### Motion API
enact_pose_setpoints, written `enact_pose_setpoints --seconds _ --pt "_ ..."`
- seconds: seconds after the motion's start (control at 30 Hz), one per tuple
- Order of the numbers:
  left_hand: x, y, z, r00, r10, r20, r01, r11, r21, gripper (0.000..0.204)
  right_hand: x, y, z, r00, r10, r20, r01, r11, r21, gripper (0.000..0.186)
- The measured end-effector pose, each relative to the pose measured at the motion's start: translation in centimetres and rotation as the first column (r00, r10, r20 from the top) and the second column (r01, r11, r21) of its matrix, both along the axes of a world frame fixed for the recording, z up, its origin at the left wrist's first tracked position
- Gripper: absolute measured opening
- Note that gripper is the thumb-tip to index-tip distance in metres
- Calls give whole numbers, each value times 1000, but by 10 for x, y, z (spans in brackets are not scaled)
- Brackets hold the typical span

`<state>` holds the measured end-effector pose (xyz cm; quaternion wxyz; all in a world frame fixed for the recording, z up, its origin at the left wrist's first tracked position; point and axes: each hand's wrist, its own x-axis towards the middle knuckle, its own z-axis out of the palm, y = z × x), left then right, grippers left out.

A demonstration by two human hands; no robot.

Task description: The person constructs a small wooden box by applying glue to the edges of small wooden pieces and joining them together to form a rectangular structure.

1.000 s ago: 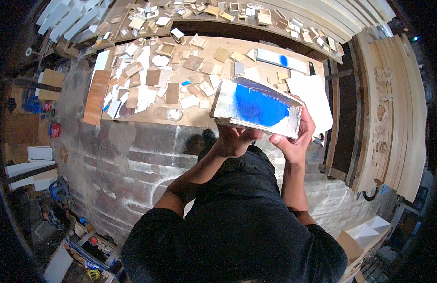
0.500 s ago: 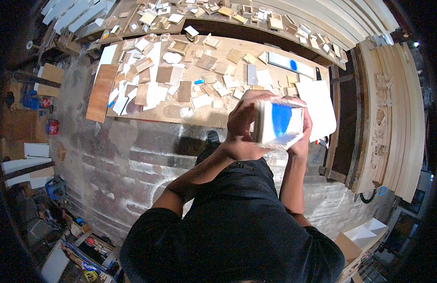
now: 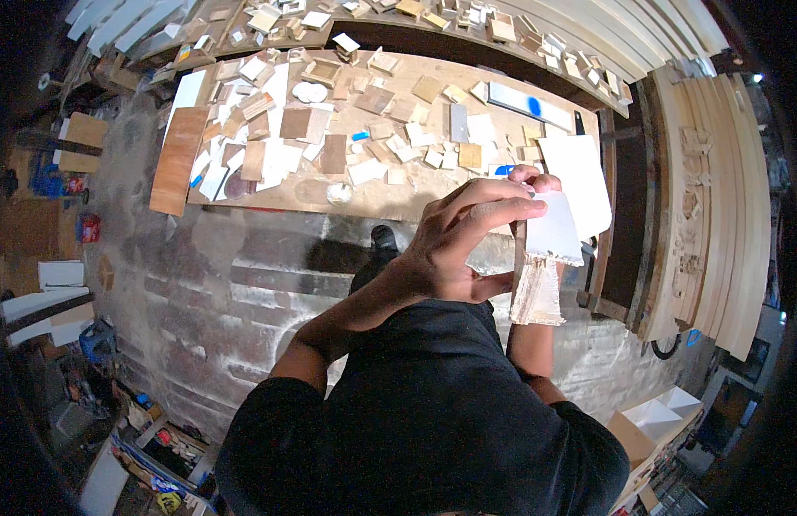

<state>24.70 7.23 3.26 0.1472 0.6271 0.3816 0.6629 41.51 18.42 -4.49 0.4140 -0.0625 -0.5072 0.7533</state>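
Note:
Both hands hold a small wooden box up in front of my body, over the near edge of the workbench. A smooth white face of it points up, and a rough, ragged-edged wooden side faces me. My left hand grips it from the left, with fingers across the white face and thumb against the lower side. Fingertips of my right hand show at the far edge; the rest of that hand is hidden behind the box. The inside of the box cannot be seen now.
The wooden workbench is strewn with small wood offcuts, blocks and white pieces. A white panel lies at its right end, a brown board at its left. Long planks are stacked on the right. An open box stands at lower right.
The box has been turned over in my hands: its blue-painted inside faced me before, and now the white outer face and ragged side show. My left fingers have spread over it.

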Motion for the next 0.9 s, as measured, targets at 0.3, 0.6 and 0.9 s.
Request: enact_pose_setpoints --seconds 0.3,0.6,0.9 --pt "-5 -2 -6 997 -55 -46 56 998 16 64 -3 -14 4 995 38 -94 -47 994 -103 61" --pt "-18 -10 -94 993 38 116 -23 991 -132 74 16 -16 -22 888 -65 454 -23 983 184 79" --pt "-32 -34 -153 975 34 221 100 817 -568 66 8 -39 -40 640 -73 765 -45 990 132 84"
